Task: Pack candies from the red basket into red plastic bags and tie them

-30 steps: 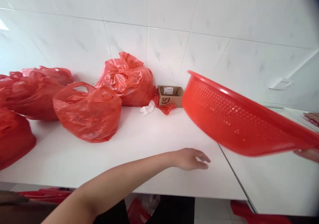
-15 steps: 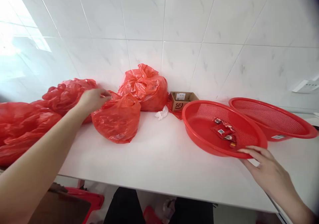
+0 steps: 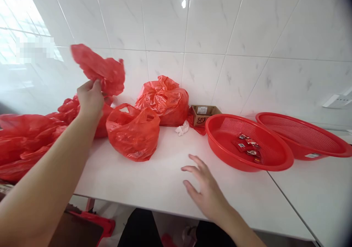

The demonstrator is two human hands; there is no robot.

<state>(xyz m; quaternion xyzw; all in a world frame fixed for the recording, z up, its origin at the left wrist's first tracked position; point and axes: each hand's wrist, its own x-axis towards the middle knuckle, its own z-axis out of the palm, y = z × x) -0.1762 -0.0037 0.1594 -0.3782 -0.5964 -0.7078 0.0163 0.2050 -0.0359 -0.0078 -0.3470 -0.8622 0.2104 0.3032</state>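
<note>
From my remote station, I had the left hand (image 3: pixel 90 98) gripping a crumpled red plastic bag (image 3: pixel 100 68), raised above the tabletop's (image 3: pixel 165 184) back edge, toward its left end. The right hand (image 3: pixel 203 188) hovered near the front edge, fingers spread wide, nearer the edge than the handled red bag (image 3: pixel 133 135) and the red basket (image 3: pixel 224 139) holding small packets (image 3: pixel 247 144).

Plain indoor workroom, exact kind unclear.
White tables (image 3: pixel 165 184) against a marbled tile wall (image 3: pixel 209 78) hold red plastic bags (image 3: pixel 133 139), perforated red basins (image 3: pixel 228 157) and a cardboard box (image 3: pixel 199 121).
</note>
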